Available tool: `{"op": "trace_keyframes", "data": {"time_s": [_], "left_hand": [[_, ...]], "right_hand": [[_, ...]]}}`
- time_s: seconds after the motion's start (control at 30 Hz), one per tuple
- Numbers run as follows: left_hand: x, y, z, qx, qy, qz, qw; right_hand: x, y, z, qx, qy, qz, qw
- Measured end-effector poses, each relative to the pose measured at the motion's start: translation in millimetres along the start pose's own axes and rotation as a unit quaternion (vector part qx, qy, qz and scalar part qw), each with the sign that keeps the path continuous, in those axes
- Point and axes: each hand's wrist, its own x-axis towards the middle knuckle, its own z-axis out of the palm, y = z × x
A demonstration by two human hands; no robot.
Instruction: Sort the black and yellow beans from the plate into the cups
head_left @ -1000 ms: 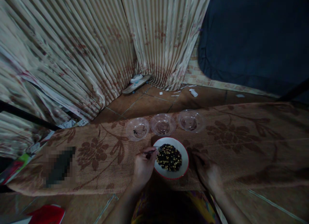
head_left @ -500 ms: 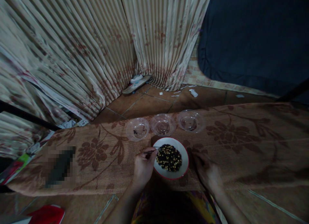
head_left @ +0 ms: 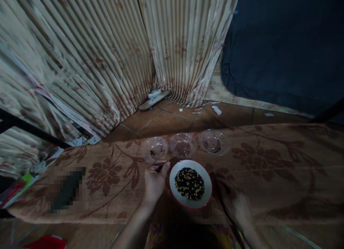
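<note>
A white plate with a red rim holds a heap of dark and yellow beans on a brown flowered mat. My left hand pinches thin metal tweezers just left of the plate, their tip toward the leftmost of three clear plastic bowls. That bowl holds a few dark beans. The middle bowl and the right bowl stand beside it. My right hand rests on the mat right of the plate, fingers loosely curled, holding nothing I can see.
Striped curtains hang behind the mat. A sandal and small white scraps lie on the tiled floor. A dark blue cloth fills the upper right. A dark object lies on the mat's left; something red lies below.
My left hand has drawn the tweezers off the plate and moved up and left toward the leftmost clear bowl. The view has shifted down a little.
</note>
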Motion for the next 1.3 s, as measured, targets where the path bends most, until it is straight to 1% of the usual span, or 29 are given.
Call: {"op": "trace_keyframes", "data": {"time_s": [0.07,0.2,0.27,0.33,0.43,0.57,0.67,0.83,0.93,1.07,1.13,1.3], "left_hand": [[14,0,3.6,0.009,0.011,0.007,1.0],[40,-1,12.9,0.036,0.022,0.056,0.998],[46,-2,16.8,0.038,0.017,0.065,0.997],[46,-2,18.8,0.039,0.014,0.065,0.997],[39,-3,16.5,0.026,0.008,0.044,0.999],[23,-2,6.3,-0.008,-0.005,0.003,1.0],[9,2,-2.2,-0.011,-0.03,-0.006,0.999],[-13,9,-13.4,0.029,-0.085,-0.007,0.996],[-23,6,-18.4,0.072,-0.113,0.006,0.991],[-28,0,-22.2,0.137,-0.14,0.03,0.98],[-28,-2,-22.8,0.15,-0.147,0.027,0.977],[-29,1,-22.5,0.168,-0.138,0.026,0.976]], "right_hand": [[0,2,1,0.003,-0.006,0.002,1.0],[-1,5,2,-0.008,-0.009,0.003,1.0],[0,5,2,-0.008,-0.006,-0.006,1.0],[0,5,2,-0.006,0.0,-0.017,1.0],[0,4,1,-0.011,0.007,-0.022,1.0],[0,3,0,-0.013,0.013,-0.031,0.999],[0,2,-1,-0.011,0.014,-0.041,0.999],[-1,-2,-4,-0.008,0.007,-0.022,1.0],[0,-4,-4,-0.007,0.005,-0.022,1.0],[0,-3,-4,-0.012,0.0,-0.02,1.0],[0,-3,-4,-0.013,0.003,-0.025,1.0],[-1,-3,-4,-0.027,0.008,-0.023,0.999]]}}
